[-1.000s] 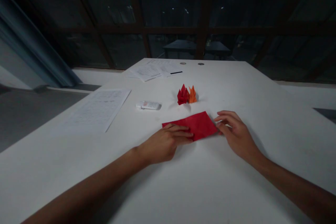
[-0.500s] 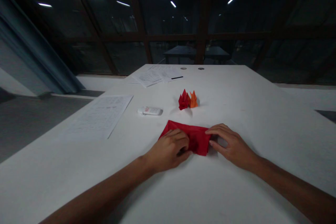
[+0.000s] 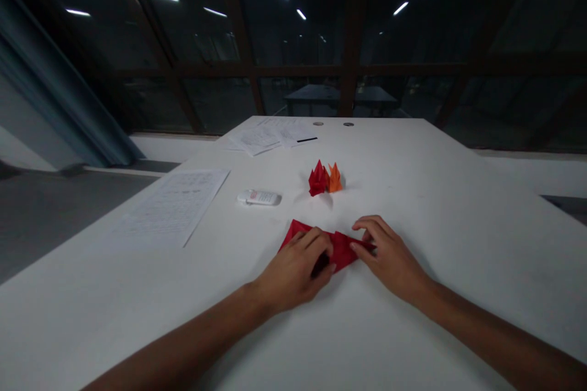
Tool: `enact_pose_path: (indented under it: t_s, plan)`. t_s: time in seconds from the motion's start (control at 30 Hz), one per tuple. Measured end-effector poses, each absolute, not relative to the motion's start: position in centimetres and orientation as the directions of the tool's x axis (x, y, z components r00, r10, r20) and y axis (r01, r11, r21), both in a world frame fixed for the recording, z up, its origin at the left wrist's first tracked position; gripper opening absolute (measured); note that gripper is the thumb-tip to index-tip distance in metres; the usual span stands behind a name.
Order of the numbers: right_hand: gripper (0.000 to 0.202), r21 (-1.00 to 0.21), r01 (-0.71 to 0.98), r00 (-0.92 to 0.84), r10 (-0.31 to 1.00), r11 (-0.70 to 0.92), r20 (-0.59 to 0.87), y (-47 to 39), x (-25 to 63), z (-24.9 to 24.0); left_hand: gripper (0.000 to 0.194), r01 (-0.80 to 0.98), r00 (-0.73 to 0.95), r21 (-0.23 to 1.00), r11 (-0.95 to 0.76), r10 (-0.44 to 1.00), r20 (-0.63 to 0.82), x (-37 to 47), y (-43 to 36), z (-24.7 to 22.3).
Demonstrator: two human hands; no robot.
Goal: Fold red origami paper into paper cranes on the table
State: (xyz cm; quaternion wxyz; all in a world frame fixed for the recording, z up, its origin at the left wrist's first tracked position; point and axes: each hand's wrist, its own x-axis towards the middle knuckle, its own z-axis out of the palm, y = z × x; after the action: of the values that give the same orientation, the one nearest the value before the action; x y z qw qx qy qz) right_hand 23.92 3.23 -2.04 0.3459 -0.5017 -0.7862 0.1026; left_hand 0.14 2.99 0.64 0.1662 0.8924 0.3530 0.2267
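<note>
A sheet of red paper (image 3: 343, 248), partly folded, lies on the white table in front of me. My left hand (image 3: 298, 269) rests over its left part with curled fingers, holding it against the tabletop. At the paper's right end, my right hand (image 3: 387, 253) pinches a corner between thumb and fingers; that end has narrowed to a slanted point. The left hand covers much of the paper's middle. Just beyond stand folded paper figures, a red one (image 3: 317, 179) and an orange one (image 3: 335, 178), side by side.
On the table (image 3: 440, 208), a white oblong object with printing (image 3: 259, 197) lies left of the figures. A written sheet (image 3: 169, 208) is farther left. More papers (image 3: 263, 136) and a black pen-like stick (image 3: 307, 140) lie toward the back, before dark windows.
My right hand has turned the paper's upper right corner inward and down, so the squared right end now looks slanted. My left hand has stayed on the paper. The view has shifted slightly.
</note>
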Motion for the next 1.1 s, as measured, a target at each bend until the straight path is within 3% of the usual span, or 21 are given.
enact_pose_path:
  t_s: [0.13,0.2,0.33,0.53,0.67,0.8,0.97,1.03,1.1]
  plan:
    - [0.009,-0.319,0.756,-0.370,0.775,0.571,0.512,2.7,23.6,-1.7,0.018,0.531,0.696,0.424,-0.733,0.663,0.274,0.4,2.9,0.5]
    - [0.015,-0.279,0.726,-0.453,0.742,0.629,0.495,2.5,23.6,-1.5,0.017,0.529,0.720,0.401,-0.748,0.646,0.255,0.4,2.9,0.5]
    - [0.020,-0.319,0.630,-0.582,0.703,0.708,0.409,2.3,23.7,-1.2,0.013,0.550,0.721,0.380,-0.743,0.653,0.233,0.3,2.9,0.6]
    - [0.024,-0.380,0.621,-0.563,0.728,0.685,0.392,2.0,23.7,-1.1,0.015,0.543,0.715,0.356,-0.761,0.641,0.279,0.2,3.1,0.1]
    - [0.035,-0.373,0.628,-0.526,0.725,0.683,0.444,2.3,23.8,-1.5,0.014,0.515,0.716,0.313,-0.798,0.601,0.355,-0.2,3.3,-0.1]
    - [0.019,-0.374,0.601,-0.456,0.688,0.706,0.565,2.7,24.2,-1.5,0.015,0.485,0.661,0.270,-0.832,0.551,0.510,-0.3,3.3,0.2]
    - [0.010,-0.507,0.534,-0.319,0.716,0.677,0.620,2.3,24.5,-0.7,0.010,0.564,0.607,0.105,-0.819,0.498,0.619,-0.5,3.0,0.8]
    - [0.013,-0.655,0.479,-0.176,0.795,0.585,0.581,2.2,24.4,-0.5,0.008,0.590,0.539,0.147,-0.794,0.523,0.661,-0.6,2.9,1.0]
    - [0.030,-0.804,0.346,-0.040,0.864,0.483,0.502,2.2,24.4,-0.4,0.015,0.575,0.423,0.318,-0.754,0.606,0.673,-0.6,2.8,1.2]
